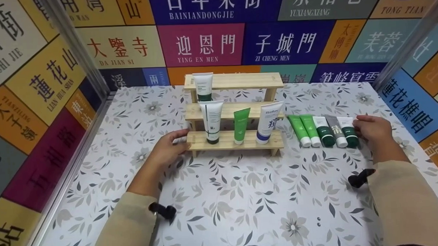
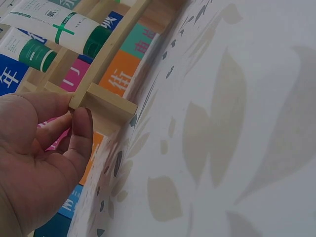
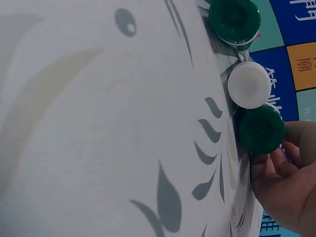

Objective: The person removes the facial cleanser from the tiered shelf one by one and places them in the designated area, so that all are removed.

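Note:
My left hand (image 1: 170,148) is at the left end of a three-step wooden display stand (image 1: 238,146), pinching the end of its lowest shelf between thumb and fingers. On that shelf stand a white tube with a black cap (image 1: 212,121), a small green tube (image 1: 241,126) and a white tube with a blue band (image 1: 269,123). A white tube with a green cap (image 1: 203,86) stands on the top step. My right hand (image 1: 376,134) lies beside the row of tubes, its loosely bent fingers against the outermost green-capped tube (image 1: 347,131).
Several tubes lie side by side right of the stand, among them a green tube (image 1: 297,129) and a grey tube (image 1: 336,129). Flower-patterned cloth (image 1: 222,210) covers the table. Panels with printed characters (image 1: 201,45) wall in the back and both sides.

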Demonstrator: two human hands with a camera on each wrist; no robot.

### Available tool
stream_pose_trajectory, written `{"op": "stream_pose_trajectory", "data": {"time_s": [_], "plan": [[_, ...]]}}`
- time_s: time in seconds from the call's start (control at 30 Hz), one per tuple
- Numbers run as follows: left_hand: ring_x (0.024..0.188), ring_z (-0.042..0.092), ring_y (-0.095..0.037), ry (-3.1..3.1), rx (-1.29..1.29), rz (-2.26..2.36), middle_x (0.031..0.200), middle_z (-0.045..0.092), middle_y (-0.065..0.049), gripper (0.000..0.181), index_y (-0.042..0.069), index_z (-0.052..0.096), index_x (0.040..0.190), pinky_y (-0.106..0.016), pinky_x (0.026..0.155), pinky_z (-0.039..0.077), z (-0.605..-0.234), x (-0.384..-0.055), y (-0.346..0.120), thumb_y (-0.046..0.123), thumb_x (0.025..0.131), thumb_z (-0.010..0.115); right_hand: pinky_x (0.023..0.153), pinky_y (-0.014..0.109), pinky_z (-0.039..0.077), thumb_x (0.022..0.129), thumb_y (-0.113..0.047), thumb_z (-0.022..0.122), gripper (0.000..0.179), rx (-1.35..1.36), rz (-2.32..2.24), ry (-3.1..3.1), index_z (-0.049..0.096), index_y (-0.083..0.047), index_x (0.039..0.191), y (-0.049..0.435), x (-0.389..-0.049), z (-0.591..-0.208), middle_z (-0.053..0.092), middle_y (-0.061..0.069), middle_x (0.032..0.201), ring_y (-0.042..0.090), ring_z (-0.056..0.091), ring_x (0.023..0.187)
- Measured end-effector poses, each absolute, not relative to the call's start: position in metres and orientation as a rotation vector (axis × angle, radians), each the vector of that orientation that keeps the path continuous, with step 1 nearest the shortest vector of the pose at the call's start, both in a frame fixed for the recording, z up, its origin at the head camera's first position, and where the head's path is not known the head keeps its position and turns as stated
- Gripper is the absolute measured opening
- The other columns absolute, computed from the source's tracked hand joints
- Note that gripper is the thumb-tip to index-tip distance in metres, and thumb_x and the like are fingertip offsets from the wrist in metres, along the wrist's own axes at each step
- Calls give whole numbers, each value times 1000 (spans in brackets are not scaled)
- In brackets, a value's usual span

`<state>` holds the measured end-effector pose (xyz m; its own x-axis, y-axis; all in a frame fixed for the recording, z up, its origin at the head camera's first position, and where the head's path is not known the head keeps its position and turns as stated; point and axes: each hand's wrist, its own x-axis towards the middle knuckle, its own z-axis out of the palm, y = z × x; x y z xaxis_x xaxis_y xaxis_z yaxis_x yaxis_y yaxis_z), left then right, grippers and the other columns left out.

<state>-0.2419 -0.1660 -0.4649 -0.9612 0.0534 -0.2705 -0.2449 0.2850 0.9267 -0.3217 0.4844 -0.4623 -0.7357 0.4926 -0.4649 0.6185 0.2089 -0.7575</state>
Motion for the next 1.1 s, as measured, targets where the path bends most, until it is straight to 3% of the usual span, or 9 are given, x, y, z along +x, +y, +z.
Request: {"op": "stream_pose_trajectory", "data": {"time_s": [0.27, 0.6, 0.9, 1.1], "plan": [[125, 68, -22, 2299, -153, 1748, 160, 56, -3, 57, 19, 57, 155, -29, 94, 59, -464, -241, -165, 14, 100, 71, 91, 21, 57, 108, -34, 63, 51, 1052, -1615, 2346, 51, -33, 158, 483, -316, -455, 60, -14, 119, 5, 61, 111], [131, 66, -25, 2290, -136, 1769, 161, 55, -6, 58, 16, 55, 156, -36, 106, 58, -463, -241, -165, 10, 101, 69, 90, 19, 58, 106, -40, 65, 56, 973, -1718, 2324, 51, -31, 159, 479, -303, -443, 60, -11, 125, 6, 59, 113], [129, 68, -25, 2274, -143, 1777, 160, 56, -5, 57, 18, 56, 156, -35, 105, 58, -463, -241, -166, 11, 100, 69, 93, 19, 58, 104, -41, 68, 34, 897, -1840, 2294, 63, -35, 137, 463, -297, -425, 60, -10, 133, 11, 57, 122], [127, 69, -25, 2272, -139, 1788, 158, 58, -6, 58, 17, 56, 156, -35, 104, 59, -465, -240, -166, 12, 100, 70, 87, 17, 60, 102, -36, 73, 36, 746, -2016, 2285, 66, -28, 136, 440, -290, -410, 64, -8, 126, 12, 62, 114]]}}
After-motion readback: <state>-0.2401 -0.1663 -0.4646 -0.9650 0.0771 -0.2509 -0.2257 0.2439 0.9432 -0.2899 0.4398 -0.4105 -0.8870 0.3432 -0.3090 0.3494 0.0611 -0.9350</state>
